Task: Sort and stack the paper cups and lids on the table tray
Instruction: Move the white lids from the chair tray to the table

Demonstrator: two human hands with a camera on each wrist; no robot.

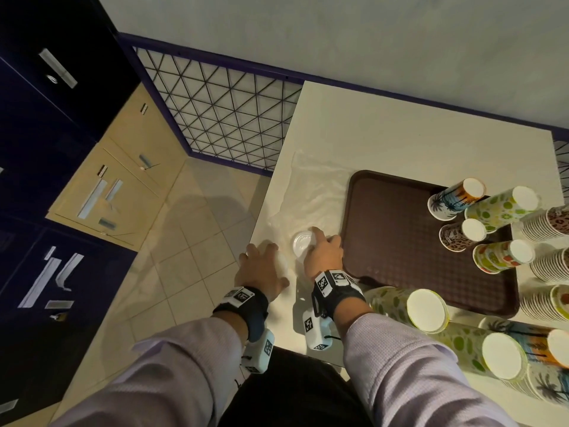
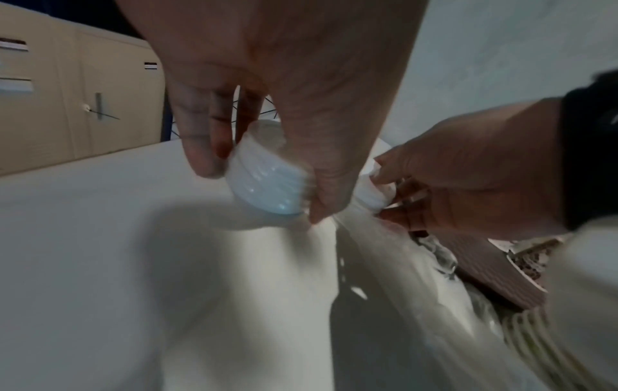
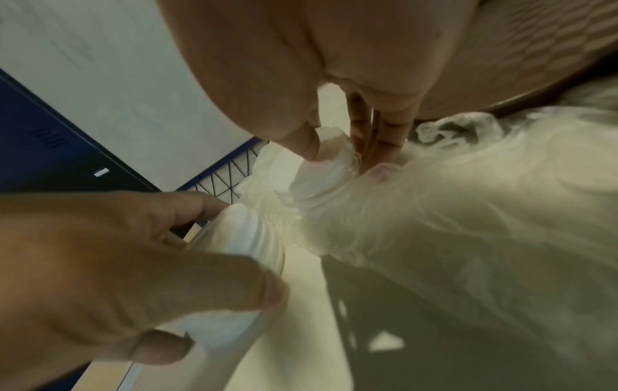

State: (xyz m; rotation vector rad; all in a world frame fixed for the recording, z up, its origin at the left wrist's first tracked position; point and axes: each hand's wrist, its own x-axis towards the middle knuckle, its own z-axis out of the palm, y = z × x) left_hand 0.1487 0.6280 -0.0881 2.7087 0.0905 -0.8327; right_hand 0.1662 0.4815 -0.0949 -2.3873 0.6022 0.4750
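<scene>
A white table (image 1: 400, 127) stands against a pale wall, beside a tiled floor (image 1: 191, 241), blue lockers (image 1: 40, 87) and a wire-mesh panel (image 1: 221, 109); a brown tray (image 1: 397, 235) lies on it, carrying four upturned patterned paper cups (image 1: 502, 208) along its right side, with further cup stacks (image 1: 455, 340) lying on the table off the tray's right and near edges. At the table's left edge, just beside the tray, a clear plastic bag (image 1: 308, 192) is spread flat. The left hand (image 1: 261, 269) grips a short stack of white lids (image 2: 267, 182), fingers and thumb curled round its sides; the right hand (image 1: 324, 254) pinches a second lid stack (image 3: 321, 169) that appears to be still wrapped in the bag's film, thumb on one side and fingers on the other. Both lid stacks are off the tray, at the table's left corner. Likely hazards: the left stack sits close to the table edge, so a loosened grip could drop lids to the floor; thin nested lids may splay or slide apart if squeezed unevenly; film clinging to the right stack could drag the bag along or tip lids out as it is drawn free; and a sleeve sweeping toward the tray could topple the near cup stacks, which lie on their sides and would probably roll.
</scene>
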